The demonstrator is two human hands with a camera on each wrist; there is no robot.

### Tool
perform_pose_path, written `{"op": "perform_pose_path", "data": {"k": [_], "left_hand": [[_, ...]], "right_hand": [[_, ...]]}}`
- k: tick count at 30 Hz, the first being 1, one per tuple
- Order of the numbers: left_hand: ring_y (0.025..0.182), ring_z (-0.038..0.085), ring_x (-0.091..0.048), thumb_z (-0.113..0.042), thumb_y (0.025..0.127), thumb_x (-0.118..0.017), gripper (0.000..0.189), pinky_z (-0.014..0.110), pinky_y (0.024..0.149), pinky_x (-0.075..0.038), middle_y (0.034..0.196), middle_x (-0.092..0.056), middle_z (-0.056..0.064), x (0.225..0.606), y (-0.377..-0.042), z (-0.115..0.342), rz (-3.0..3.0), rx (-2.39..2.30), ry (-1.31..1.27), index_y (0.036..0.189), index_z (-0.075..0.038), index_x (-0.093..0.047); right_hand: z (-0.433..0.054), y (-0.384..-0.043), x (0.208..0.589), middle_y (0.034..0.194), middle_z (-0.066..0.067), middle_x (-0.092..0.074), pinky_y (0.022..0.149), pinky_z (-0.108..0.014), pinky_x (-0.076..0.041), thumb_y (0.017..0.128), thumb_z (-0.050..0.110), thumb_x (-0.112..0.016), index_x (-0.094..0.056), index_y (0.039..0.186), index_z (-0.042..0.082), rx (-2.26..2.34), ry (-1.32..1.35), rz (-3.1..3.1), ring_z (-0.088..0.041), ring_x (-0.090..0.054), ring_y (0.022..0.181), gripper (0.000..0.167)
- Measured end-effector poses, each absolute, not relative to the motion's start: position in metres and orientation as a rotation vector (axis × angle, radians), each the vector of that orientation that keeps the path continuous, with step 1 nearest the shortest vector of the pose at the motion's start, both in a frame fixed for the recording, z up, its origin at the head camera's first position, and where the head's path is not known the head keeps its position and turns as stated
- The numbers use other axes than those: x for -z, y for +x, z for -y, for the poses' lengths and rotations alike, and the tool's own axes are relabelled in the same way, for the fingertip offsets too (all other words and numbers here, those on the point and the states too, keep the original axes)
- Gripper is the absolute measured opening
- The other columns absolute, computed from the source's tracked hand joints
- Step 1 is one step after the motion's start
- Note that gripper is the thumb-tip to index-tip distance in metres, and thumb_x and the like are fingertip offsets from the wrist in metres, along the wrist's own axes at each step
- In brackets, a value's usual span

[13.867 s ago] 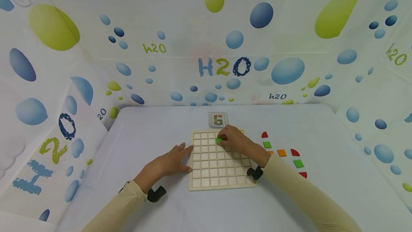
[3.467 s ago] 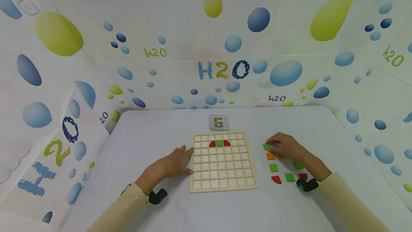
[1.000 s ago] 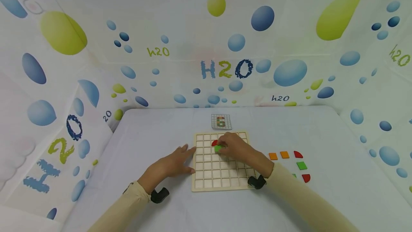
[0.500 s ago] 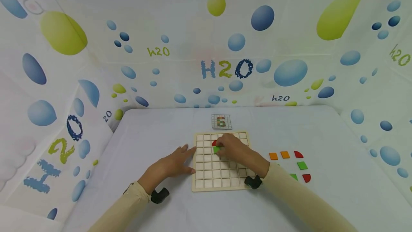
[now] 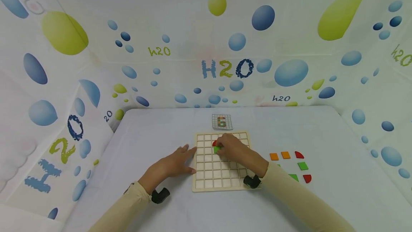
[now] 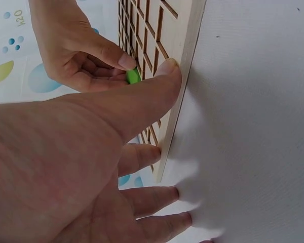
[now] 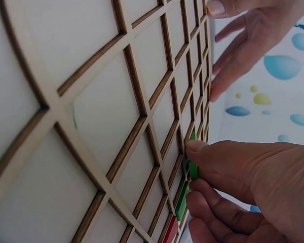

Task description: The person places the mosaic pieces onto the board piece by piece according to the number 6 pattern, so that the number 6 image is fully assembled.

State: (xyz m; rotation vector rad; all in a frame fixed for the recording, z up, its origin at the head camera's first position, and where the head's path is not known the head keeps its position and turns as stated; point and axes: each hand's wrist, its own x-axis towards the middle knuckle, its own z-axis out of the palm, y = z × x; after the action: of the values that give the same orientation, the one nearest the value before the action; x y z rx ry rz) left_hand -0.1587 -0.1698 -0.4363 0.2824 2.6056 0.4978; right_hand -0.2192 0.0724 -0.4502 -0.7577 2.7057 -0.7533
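Grid board [image 5: 208,158] lies approx. mid worktop [image 5: 154,124], w/ card [image 5: 221,121] just past its far edge & wall cloth [image 5: 180,53] behind worktop's far edge. Left hand [image 5: 175,162] touches board's left edge. Right hand [image 5: 235,148] over board's far half, held tile [image 5: 216,150] btwn its fingers [image 7: 205,198]; set tiles [image 5: 214,143] in board just beyond held tile. Loose tiles [image 5: 285,155] on worktop, right of board & apart from it, a couple ptly behind right sleeve [image 5: 299,192].

Facing you, the backdrop [image 5: 193,24] reads big "H2O" [image 5: 226,69] mid, sm. green "h2O" [image 5: 159,51] L & far R, dark "h2O" [image 5: 281,98] lower R, plus lg. "H2O" [image 5: 62,148] running up the L side. Card's [image 5: 222,121] digit-like pattern: too sm. to read.
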Motion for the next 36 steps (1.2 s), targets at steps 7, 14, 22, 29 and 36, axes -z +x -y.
{"op": "perform_pose_path", "data": {"k": [7,14,22,29,36], "left_hand": [[0.160,0.046,-0.019,-0.036,0.095,-0.080,0.087,0.066,0.123,-0.029,0.173,-0.023,0.021,0.4366,-0.1580,0.1704,-2.601,-0.511,0.290,0.166,-0.016,-0.035],[0.161,0.046,-0.018,-0.038,0.095,-0.080,0.088,0.065,0.124,-0.028,0.174,-0.022,0.021,0.4372,-0.1590,0.1708,-2.606,-0.501,0.299,0.167,-0.017,-0.034],[0.160,0.047,-0.019,-0.036,0.095,-0.080,0.087,0.065,0.123,-0.029,0.173,-0.023,0.022,0.4370,-0.1582,0.1711,-2.611,-0.500,0.317,0.166,-0.015,-0.035],[0.160,0.046,-0.019,-0.036,0.094,-0.080,0.087,0.065,0.124,-0.029,0.173,-0.023,0.022,0.4376,-0.1578,0.1706,-2.612,-0.505,0.306,0.166,-0.016,-0.035],[0.160,0.046,-0.019,-0.036,0.095,-0.080,0.087,0.064,0.124,-0.029,0.174,-0.023,0.021,0.4355,-0.1564,0.1700,-2.615,-0.497,0.302,0.166,-0.016,-0.035]], "right_hand": [[-0.0704,-0.2217,0.4537,0.107,-0.009,-0.071,0.088,-0.040,-0.058,0.091,0.006,-0.083,-0.077,0.108,0.000,0.767,-0.785,-2.682,-0.022,-0.066,0.102,0.018],[-0.0712,-0.2208,0.4531,0.108,-0.009,-0.072,0.090,-0.040,-0.058,0.093,0.008,-0.082,-0.076,0.111,-0.001,0.780,-0.794,-2.674,-0.023,-0.068,0.104,0.022],[-0.0717,-0.2206,0.4536,0.108,-0.007,-0.069,0.093,-0.041,-0.054,0.093,0.012,-0.081,-0.076,0.113,0.002,0.737,-0.810,-2.688,-0.022,-0.063,0.105,0.022],[-0.0735,-0.2224,0.4564,0.104,-0.003,-0.070,0.089,-0.040,-0.054,0.093,0.015,-0.082,-0.079,0.104,0.006,0.705,-0.861,-2.699,-0.019,-0.062,0.100,0.015],[-0.0736,-0.2224,0.4575,0.104,-0.003,-0.071,0.088,-0.039,-0.055,0.092,0.014,-0.083,-0.079,0.104,0.006,0.699,-0.878,-2.709,-0.018,-0.063,0.100,0.015]]}}
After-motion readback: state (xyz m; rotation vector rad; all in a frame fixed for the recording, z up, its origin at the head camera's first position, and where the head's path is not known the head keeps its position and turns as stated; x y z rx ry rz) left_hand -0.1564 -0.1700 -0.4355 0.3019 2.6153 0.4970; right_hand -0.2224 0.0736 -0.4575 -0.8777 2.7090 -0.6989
